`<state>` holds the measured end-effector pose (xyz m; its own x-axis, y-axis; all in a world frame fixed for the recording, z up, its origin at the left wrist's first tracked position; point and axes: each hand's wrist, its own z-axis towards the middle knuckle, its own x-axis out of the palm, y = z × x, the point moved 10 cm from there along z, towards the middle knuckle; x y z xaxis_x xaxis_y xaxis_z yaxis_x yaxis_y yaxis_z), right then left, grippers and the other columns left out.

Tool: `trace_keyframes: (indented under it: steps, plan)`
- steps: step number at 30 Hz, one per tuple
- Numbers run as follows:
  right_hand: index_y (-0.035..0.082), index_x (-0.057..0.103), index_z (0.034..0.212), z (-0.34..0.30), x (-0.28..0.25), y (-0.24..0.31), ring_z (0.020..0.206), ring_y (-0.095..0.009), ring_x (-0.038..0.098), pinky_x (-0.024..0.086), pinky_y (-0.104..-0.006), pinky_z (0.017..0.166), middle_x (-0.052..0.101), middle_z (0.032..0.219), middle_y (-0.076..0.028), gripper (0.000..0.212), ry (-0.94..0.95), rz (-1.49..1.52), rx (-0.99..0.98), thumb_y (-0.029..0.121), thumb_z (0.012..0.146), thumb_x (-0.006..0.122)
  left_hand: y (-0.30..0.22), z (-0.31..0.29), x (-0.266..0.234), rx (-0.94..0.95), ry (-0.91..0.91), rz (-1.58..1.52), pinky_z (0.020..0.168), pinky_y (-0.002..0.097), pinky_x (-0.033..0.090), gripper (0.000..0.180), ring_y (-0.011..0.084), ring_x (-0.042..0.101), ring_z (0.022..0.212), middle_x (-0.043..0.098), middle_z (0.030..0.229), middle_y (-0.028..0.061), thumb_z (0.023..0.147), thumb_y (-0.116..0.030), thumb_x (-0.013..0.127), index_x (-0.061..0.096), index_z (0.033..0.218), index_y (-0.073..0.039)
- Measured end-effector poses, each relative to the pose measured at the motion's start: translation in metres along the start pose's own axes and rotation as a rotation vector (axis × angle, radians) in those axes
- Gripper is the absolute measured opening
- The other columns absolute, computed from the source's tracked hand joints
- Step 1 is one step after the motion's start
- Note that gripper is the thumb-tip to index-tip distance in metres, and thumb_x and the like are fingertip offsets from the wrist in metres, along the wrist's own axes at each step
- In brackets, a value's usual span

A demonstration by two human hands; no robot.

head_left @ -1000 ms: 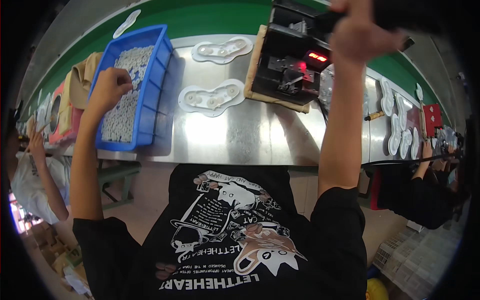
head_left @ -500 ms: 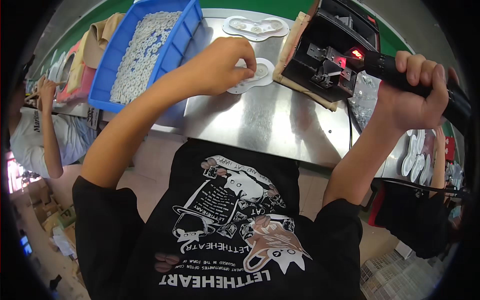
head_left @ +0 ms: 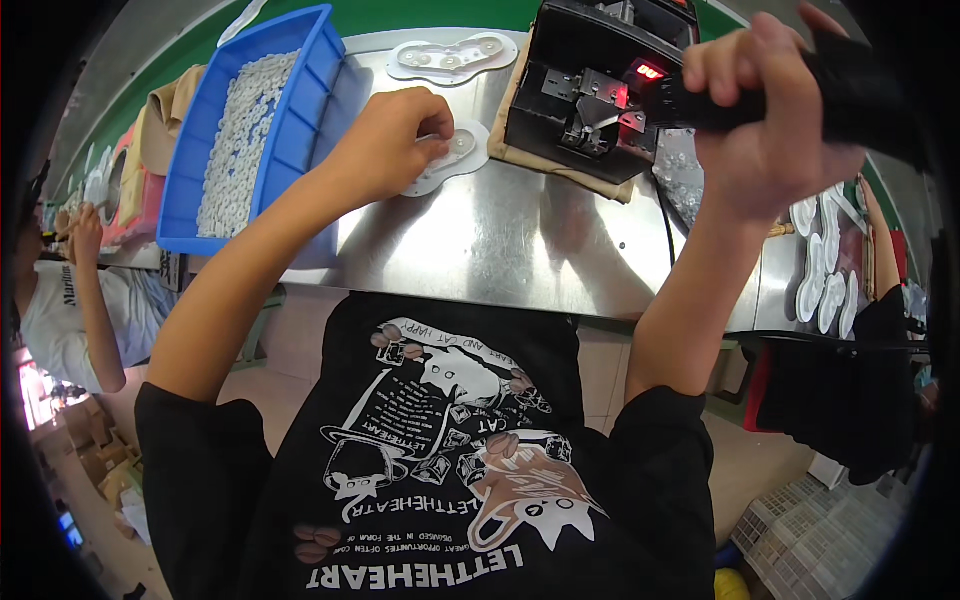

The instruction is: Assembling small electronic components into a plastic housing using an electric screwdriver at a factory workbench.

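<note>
My right hand is wrapped round a black electric screwdriver, raised at the right. The tool's front end points into a black screw feeder with a red lit display; its tip is hard to make out. My left hand has its fingers curled and the fingertips pressed together over a white lobed plastic shell on the metal bench. Whatever the fingertips pinch is hidden. Farther back lies a similar white shell with small round parts inside.
A blue bin of small white rings stands left of my left arm. Beside the feeder sits a clear bag of small metal parts. Several white shells lie at the right. Co-workers sit at both sides; one's hand shows at left.
The view has shifted, so the bench and feeder appear farther left. My right hand has brought the screwdriver's front end closer to the feeder. My left hand stays at the near shell.
</note>
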<state>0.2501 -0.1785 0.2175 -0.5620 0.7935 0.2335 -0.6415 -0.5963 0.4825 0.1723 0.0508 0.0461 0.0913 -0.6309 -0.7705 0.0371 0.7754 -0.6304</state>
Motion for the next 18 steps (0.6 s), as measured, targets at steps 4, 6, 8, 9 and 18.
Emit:
trace_keyframes:
  steps: [4,6,8,9,18]
  plan:
    - [-0.008,0.05,0.12,-0.011,0.017,-0.014,0.044,-0.014,0.048,0.046,-0.0305,0.046,0.052,0.066,-0.006,0.034,-0.207,-0.106,0.27,-0.006,0.087,0.059,0.014,-0.006,-0.004,-0.125,-0.03,0.005,0.08,0.0373,0.055,0.014,0.0299,0.07,0.086,0.071,0.092,0.016,0.082,-0.003,0.075,0.069,0.095,0.001]
    - [-0.008,0.05,0.12,-0.014,0.019,-0.021,0.044,-0.014,0.048,0.046,-0.0306,0.046,0.052,0.065,-0.006,0.034,-0.202,-0.104,0.296,-0.005,0.088,0.06,0.012,-0.006,-0.001,-0.118,-0.023,-0.015,0.08,0.0378,0.055,0.016,0.0302,0.069,0.087,0.071,0.093,0.0159,0.083,-0.005,0.075,0.069,0.097,0.0]
    - [-0.006,0.05,0.117,-0.018,0.021,-0.029,0.043,-0.013,0.048,0.045,-0.0306,0.046,0.052,0.065,-0.006,0.033,-0.167,-0.086,0.341,-0.005,0.086,0.063,-0.006,-0.019,-0.009,-0.017,-0.145,0.072,0.087,0.0399,0.052,0.022,0.032,0.066,0.097,0.07,0.099,0.0158,0.086,-0.014,0.074,0.07,0.103,-0.001]
    - [-0.006,0.05,0.117,-0.02,0.016,-0.046,0.043,-0.013,0.048,0.045,-0.0306,0.046,0.052,0.065,-0.006,0.033,-0.173,-0.092,0.337,-0.005,0.086,0.063,-0.01,-0.025,-0.006,-0.009,-0.141,0.072,0.087,0.0399,0.052,0.022,0.032,0.066,0.097,0.07,0.099,0.0158,0.086,-0.014,0.074,0.07,0.103,-0.001]
    - [-0.003,0.05,0.119,-0.03,0.049,-0.038,0.047,-0.012,0.05,0.045,-0.0292,0.047,0.052,0.07,-0.004,0.038,-0.024,-0.173,0.497,-0.005,0.084,0.064,-0.005,-0.078,-0.003,0.009,-0.405,0.325,0.105,0.0503,0.033,0.046,0.0367,0.047,0.125,0.06,0.128,0.0137,0.083,-0.032,0.078,0.068,0.119,-0.004]
